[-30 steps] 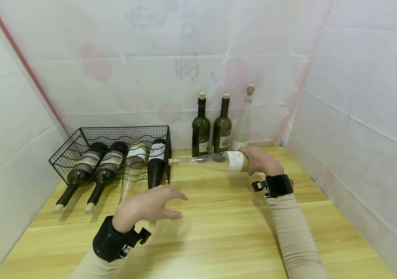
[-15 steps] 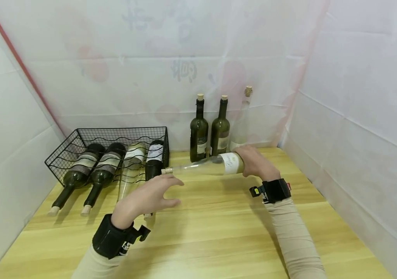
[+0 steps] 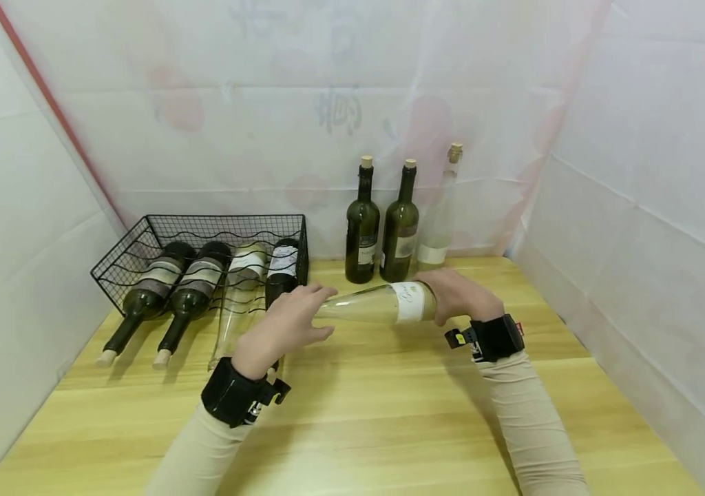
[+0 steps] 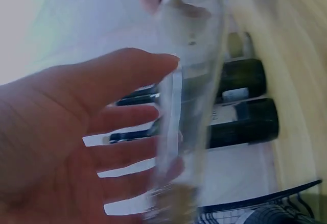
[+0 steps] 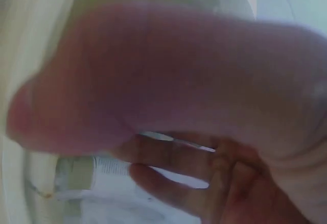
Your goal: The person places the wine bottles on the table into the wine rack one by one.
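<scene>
My right hand grips the base end of a clear glass wine bottle with a white label, held sideways above the table with its neck to the left. My left hand is at the neck end, which it hides in the head view. In the left wrist view, the thumb is extended at one side of the bottle, and the other fingers stretch towards its far side. The cork looks blurred near the lower edge there. The right wrist view shows my curled right fingers close up.
On the left stands a black wire wine rack. Several corked bottles lie in it, necks towards me, including a dark green bottle. Behind my hands, two green bottles and a clear bottle stand upright near the white sheet wall.
The held bottle has come down slightly from the height of the rack. My left hand has moved right and forward to its neck; the right hand keeps its grip on the base.
</scene>
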Demonstrator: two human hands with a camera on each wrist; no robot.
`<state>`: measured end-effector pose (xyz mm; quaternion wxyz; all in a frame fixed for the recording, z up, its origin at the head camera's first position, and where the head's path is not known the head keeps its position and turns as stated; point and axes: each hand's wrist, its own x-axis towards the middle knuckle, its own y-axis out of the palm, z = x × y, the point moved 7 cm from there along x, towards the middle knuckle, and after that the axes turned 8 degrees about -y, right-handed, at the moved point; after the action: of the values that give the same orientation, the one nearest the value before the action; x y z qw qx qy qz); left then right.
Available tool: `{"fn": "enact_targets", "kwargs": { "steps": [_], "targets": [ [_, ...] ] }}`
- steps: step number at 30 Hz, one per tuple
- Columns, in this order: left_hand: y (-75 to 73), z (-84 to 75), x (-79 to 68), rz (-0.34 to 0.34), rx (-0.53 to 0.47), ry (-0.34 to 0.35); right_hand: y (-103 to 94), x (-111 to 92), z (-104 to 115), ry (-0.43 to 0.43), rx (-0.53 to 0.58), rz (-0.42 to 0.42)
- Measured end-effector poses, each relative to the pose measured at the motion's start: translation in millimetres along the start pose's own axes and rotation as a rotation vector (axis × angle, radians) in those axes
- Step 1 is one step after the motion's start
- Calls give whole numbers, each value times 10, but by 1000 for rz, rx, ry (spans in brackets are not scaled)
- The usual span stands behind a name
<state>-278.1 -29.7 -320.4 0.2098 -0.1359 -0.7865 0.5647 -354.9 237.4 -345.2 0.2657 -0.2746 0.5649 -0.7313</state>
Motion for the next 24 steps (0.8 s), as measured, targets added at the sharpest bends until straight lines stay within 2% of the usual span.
{"fn": "enact_targets", "kwargs": {
  "steps": [4, 7, 12, 18, 24],
  "targets": [
    [116, -2, 48, 11, 99, -15, 13, 8, 69, 8, 59, 74],
    [177, -6, 68, 7, 136, -28, 31, 10, 105, 5, 83, 104],
    [228, -11, 66, 16, 119, -43, 48, 11, 147, -12, 97, 126],
    [226, -25, 40, -34, 136, 23, 67, 21, 143, -23, 114, 123],
    [259, -8, 57, 8, 117, 41, 38, 5, 114, -33, 136, 94]
  ]
}}
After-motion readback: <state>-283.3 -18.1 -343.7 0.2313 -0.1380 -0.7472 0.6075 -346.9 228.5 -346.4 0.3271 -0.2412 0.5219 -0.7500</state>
